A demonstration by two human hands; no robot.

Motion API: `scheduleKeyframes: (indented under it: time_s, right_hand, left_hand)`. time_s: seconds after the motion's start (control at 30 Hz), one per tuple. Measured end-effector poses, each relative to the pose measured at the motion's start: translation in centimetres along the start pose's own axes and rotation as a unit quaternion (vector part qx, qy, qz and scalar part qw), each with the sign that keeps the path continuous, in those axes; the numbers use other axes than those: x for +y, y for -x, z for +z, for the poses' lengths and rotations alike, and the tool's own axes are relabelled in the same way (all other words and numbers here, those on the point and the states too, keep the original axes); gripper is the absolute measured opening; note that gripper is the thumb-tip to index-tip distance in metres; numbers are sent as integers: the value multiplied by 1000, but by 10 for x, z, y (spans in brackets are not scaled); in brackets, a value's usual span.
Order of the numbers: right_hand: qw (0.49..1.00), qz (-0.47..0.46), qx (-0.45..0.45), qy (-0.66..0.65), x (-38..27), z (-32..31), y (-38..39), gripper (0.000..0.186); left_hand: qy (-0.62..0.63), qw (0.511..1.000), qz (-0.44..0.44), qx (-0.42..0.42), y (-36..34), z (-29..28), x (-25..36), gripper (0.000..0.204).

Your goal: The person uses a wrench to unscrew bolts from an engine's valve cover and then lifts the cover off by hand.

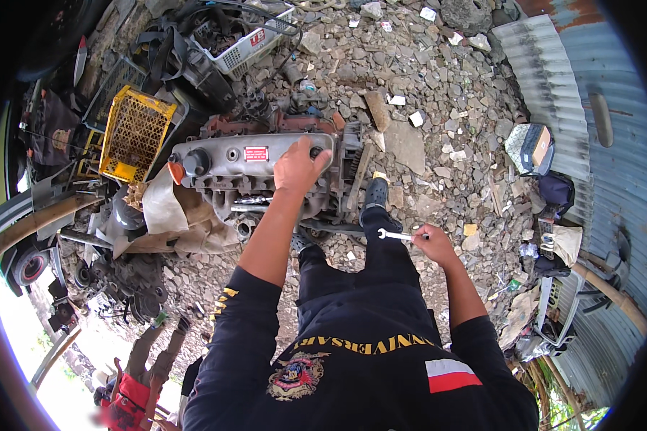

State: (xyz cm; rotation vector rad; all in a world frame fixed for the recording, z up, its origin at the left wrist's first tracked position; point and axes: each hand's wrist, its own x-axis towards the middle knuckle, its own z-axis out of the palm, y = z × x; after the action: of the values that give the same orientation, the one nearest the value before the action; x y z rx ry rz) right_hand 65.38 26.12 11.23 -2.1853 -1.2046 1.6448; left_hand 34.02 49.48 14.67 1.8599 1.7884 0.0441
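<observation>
My left hand (298, 167) reaches onto the right end of a grey metal valve cover (219, 159) on an engine. Its thumb and forefinger close round a small black round knob (315, 152) on the cover; the other fingers are partly hidden. A silver wrench (395, 235) is gripped in my right hand (433, 244), its open jaw pointing left, over my leg and apart from the engine. The engine (305, 205) lies in front of my feet, with an orange-red part (177, 172) at the cover's left end and a red label (256, 154) on top.
Stones and rubble (438, 129) cover the ground. A yellow crate (133, 133) and a white crate (244, 50) stand left of and behind the engine. Corrugated metal sheets (611, 93) run along the right. At lower left is another person in red (129, 399), near loose machine parts (133, 280).
</observation>
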Motion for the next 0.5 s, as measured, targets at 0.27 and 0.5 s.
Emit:
scheduleKeyframes:
  time_s: [0.27, 0.5]
  right_hand:
    - [1000, -10, -7, -6, 4, -1, -1, 22]
    - [1000, -1, -10, -20, 6, -1, -2, 22]
  left_hand:
    - [8, 997, 73, 26, -1, 9, -14, 35]
    - [159, 984, 0, 83, -5, 10, -24, 32]
